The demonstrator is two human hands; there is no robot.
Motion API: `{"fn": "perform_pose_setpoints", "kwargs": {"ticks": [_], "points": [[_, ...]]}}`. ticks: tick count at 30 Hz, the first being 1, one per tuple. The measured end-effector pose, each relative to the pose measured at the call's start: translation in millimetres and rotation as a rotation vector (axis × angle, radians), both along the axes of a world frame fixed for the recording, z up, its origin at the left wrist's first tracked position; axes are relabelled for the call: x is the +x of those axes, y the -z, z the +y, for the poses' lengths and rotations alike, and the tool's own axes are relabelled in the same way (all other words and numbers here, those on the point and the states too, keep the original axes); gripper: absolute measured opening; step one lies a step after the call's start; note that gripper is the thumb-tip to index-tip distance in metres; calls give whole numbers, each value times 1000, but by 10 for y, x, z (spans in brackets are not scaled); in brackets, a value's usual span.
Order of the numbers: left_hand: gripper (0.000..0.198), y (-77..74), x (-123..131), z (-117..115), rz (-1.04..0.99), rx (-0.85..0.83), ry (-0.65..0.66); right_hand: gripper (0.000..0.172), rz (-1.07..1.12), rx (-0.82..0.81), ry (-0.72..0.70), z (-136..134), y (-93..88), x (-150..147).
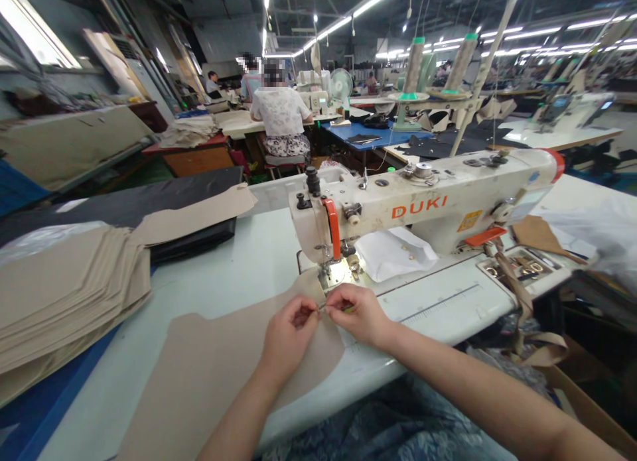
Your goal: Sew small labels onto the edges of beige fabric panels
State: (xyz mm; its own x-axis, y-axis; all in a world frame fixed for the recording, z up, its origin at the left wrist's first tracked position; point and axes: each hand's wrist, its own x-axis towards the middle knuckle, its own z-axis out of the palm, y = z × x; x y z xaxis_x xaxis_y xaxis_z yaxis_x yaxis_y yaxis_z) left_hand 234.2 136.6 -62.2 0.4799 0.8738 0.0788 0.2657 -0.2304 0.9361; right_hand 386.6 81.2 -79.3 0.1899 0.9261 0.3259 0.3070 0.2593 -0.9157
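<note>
My left hand and my right hand meet fingertip to fingertip just in front of the sewing machine's needle area. Both are closed in a pinch, and a thin, small piece between the fingertips is too small to name. Beneath them lies a large flat beige panel, its upper end reaching the lit needle plate. A spot of yellow shows below my right fingers; what it belongs to is hidden. The white sewing machine, marked DUKI, stands behind my hands with its orange guard beside the needle.
Stacked beige panels lie at the left, one resting over black material. White cloth or paper sits under the machine arm. A tray of small parts and a hanging beige strap are at the right. A person sits farther back.
</note>
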Motion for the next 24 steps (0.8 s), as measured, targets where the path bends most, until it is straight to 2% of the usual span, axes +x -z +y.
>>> {"fn": "perform_pose_setpoints", "kwargs": {"ticks": [3,5,11,14,19,24], "points": [[8,7,-2,-18,7,111,-27,9,64,-36,41,18,17,-35],[10,9,-2,-14,-15,107,-33,10,148,-62,47,33,31,-56],[32,-27,9,28,-145,-177,4,14,336,-89,21,72,51,-86],[31,-41,16,39,-133,-235,38,13,359,-64,0,71,36,-93],[28,-18,23,40,-124,-216,6,12,311,-49,14,55,27,-97],[25,20,18,39,-99,-124,-24,12,277,-57,41,45,55,-94]]}}
